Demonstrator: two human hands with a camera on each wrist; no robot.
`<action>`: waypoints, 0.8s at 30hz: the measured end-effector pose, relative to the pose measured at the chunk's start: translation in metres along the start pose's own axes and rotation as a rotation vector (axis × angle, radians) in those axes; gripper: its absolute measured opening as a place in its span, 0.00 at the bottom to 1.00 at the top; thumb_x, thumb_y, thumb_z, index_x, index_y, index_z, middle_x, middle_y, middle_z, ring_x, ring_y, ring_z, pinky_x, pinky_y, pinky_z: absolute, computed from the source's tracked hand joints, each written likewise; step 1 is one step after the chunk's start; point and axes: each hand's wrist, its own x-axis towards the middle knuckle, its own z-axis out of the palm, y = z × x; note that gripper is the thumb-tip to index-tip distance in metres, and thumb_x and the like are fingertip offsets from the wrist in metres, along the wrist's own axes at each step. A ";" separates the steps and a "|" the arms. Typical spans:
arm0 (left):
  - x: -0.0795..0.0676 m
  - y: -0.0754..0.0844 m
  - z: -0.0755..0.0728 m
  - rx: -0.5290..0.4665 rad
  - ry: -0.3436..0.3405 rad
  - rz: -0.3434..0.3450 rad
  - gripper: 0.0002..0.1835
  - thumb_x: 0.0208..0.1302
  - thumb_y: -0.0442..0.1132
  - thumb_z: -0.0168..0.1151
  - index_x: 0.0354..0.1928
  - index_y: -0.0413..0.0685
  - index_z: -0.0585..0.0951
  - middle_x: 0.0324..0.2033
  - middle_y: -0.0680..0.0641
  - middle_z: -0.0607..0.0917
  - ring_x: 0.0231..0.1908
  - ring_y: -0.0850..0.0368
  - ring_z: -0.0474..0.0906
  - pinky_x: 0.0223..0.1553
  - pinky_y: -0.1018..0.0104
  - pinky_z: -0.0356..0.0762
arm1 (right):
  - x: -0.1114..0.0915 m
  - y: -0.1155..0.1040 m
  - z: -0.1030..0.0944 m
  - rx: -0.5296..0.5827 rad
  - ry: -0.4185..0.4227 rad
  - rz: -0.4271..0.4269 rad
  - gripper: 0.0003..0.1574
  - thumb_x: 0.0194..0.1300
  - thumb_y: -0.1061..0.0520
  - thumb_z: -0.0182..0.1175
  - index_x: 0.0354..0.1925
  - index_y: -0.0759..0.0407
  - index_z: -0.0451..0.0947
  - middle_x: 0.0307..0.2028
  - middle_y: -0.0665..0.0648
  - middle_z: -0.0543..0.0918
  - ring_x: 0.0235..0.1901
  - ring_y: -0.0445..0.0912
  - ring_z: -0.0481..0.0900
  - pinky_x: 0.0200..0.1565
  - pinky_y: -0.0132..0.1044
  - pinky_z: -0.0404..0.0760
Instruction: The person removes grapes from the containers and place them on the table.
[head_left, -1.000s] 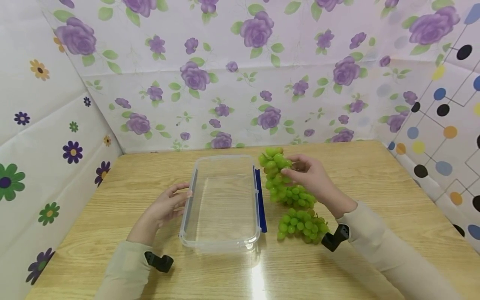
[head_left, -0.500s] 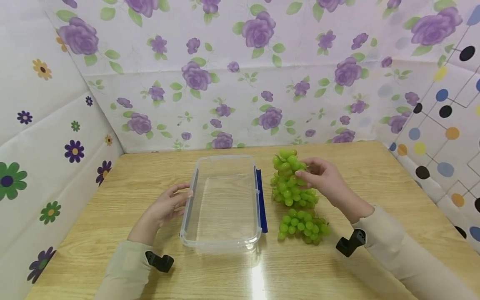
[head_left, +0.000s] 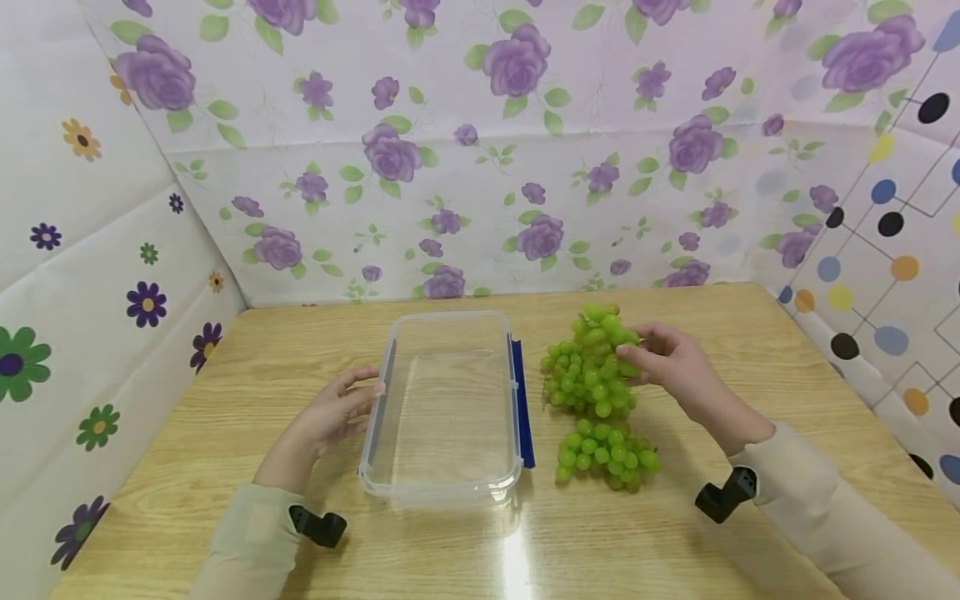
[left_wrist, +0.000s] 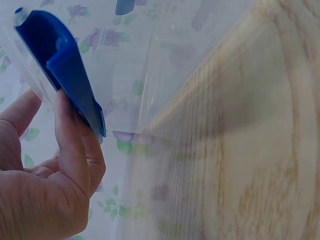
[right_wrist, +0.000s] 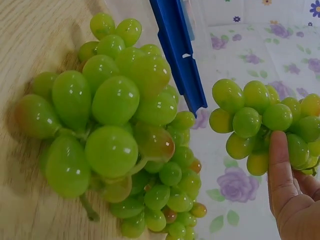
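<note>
A clear plastic food container (head_left: 442, 488) with blue side latches stands on the table, and nothing lies inside it. At its left rim is my left hand (head_left: 339, 410), the thumb at the edge and fingers against the blue latch (left_wrist: 67, 65) in the left wrist view. My right hand (head_left: 681, 368) grips a bunch of green grapes (head_left: 600, 333) between thumb and fingers, raised right of the container. Below it lies a second bunch of grapes (head_left: 564, 379), partly hidden by the held one. A third bunch of grapes (head_left: 606, 454) rests nearer the front, large in the right wrist view.
The light wooden table (head_left: 300, 350) extends around the container and grapes. A floral sheet (head_left: 450, 183) stands behind, with patterned side sheets left and right. The right blue latch (head_left: 522, 404) hangs outward between container and grapes.
My right hand has carried the held grapes to the right and slightly down, away from the container and over the rear bunch. My left hand has stayed at the rim.
</note>
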 end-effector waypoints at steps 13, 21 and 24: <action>-0.002 0.003 0.000 0.003 -0.008 0.010 0.36 0.69 0.50 0.54 0.72 0.47 0.53 0.55 0.49 0.68 0.46 0.61 0.71 0.44 0.69 0.73 | -0.007 0.012 -0.018 -0.002 0.030 0.018 0.27 0.68 0.49 0.58 0.54 0.67 0.67 0.35 0.49 0.76 0.35 0.38 0.80 0.41 0.43 0.83; -0.001 0.001 -0.001 -0.006 -0.002 0.001 0.35 0.69 0.50 0.55 0.71 0.47 0.54 0.56 0.49 0.68 0.46 0.61 0.72 0.43 0.69 0.73 | -0.010 0.018 -0.027 -0.046 0.047 0.059 0.34 0.69 0.46 0.56 0.59 0.72 0.63 0.39 0.50 0.75 0.35 0.35 0.80 0.41 0.40 0.83; -0.001 0.000 -0.001 -0.006 -0.004 0.004 0.35 0.69 0.50 0.54 0.71 0.47 0.54 0.55 0.49 0.68 0.45 0.62 0.72 0.43 0.69 0.73 | -0.011 0.020 -0.030 -0.060 0.053 0.074 0.36 0.69 0.46 0.56 0.60 0.73 0.62 0.39 0.51 0.75 0.35 0.35 0.80 0.41 0.40 0.83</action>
